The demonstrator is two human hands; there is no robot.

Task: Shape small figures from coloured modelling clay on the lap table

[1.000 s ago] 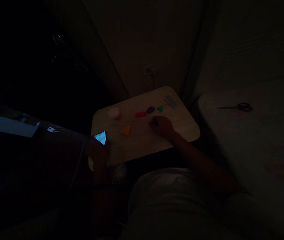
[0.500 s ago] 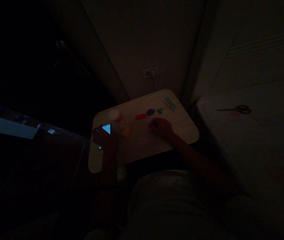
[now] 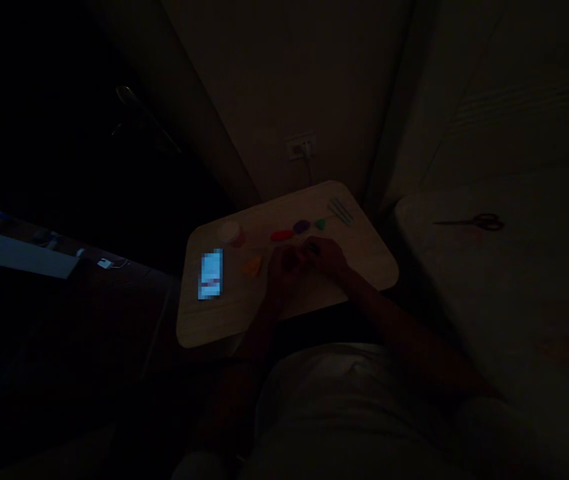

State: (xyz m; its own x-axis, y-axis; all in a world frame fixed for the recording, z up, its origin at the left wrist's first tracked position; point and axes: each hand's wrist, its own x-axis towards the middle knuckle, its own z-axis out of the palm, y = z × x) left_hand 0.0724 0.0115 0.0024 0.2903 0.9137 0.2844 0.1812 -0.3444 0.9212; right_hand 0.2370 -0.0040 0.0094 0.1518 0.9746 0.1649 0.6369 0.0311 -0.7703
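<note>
In dim light my left hand point(image 3: 284, 262) and my right hand point(image 3: 323, 253) meet over the wooden table point(image 3: 234, 320). My right fingers are curled closed; what they hold is too dark to name. The left fingers are bent close beside them, too dark to read clearly. Just beyond lie a red lump of modelling clay point(image 3: 281, 235), a purple lump point(image 3: 301, 227) and a small green piece point(image 3: 320, 224). An orange piece point(image 3: 253, 266) sits left of my left hand. A lit phone point(image 3: 211, 274) lies flat at the table's left, near a lidded tub point(image 3: 231, 233).
Several thin sticks point(image 3: 340, 211) lie at the table's far right corner. Scissors point(image 3: 479, 222) rest on a pale surface point(image 3: 469, 280) to the right. A wall socket point(image 3: 301, 147) with a plug and cord is behind the table.
My left hand has set the phone on the table, let go of it and moved right to my right hand. The right hand has stayed nearly in place.
</note>
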